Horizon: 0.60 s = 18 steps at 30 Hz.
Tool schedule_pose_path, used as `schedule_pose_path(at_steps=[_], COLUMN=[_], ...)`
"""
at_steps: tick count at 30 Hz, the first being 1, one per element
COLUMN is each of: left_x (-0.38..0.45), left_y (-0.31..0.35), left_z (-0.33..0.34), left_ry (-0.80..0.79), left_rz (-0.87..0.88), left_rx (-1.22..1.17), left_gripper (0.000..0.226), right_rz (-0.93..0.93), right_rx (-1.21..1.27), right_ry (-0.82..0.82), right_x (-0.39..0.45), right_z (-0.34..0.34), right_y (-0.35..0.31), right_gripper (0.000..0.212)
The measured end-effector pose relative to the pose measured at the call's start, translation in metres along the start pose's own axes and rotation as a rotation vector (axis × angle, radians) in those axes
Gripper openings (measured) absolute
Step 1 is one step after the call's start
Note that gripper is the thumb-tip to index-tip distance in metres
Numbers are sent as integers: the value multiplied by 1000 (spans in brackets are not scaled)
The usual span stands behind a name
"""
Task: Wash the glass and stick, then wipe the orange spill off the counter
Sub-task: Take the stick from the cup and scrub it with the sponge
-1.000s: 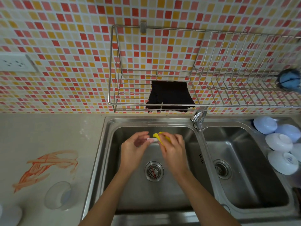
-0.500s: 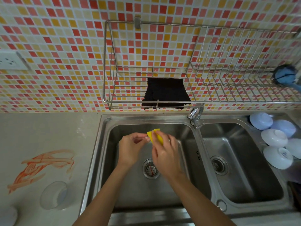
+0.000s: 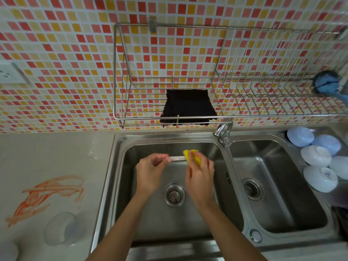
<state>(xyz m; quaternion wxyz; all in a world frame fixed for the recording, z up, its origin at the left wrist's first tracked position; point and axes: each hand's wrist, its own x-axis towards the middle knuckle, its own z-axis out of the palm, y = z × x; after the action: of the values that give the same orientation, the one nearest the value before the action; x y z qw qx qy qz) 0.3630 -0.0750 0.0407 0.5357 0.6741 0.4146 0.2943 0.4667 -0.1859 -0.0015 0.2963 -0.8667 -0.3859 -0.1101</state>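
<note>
over the sink (image 3: pixel 120 166), stick (image 3: pixel 177 158) more exposed

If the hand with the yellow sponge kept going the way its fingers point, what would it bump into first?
The right hand, gripping the yellow sponge, points away from the person, so it would probably meet the back wall of the left sink first, though depth is hard to judge.
</note>
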Motion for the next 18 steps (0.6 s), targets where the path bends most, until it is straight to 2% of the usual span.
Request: schedule_pose_path(at_steps=[2,4,7,10,18], left_x=[2,3,6,12,28], left_y=[0,-2,-6,-8,4], left_z=[2,6,14,23,68], left_ry=[-9,-25,-57,-128,-226], left_rz=[3,6,7,32,49], left_rx=[8,22,76,149,123], left_gripper=[15,14,14,13,12], right_rz=[-93,-96,122,327,495], right_rx=[2,8,27,31,82], right_ry=[-12,-49,-98,-142,-270], right_x=[-8,-9,4,27,88], right_z=[2,5,9,9,7], right_y=[-3,5,43,90,154], right_gripper=[48,47,46,60,60])
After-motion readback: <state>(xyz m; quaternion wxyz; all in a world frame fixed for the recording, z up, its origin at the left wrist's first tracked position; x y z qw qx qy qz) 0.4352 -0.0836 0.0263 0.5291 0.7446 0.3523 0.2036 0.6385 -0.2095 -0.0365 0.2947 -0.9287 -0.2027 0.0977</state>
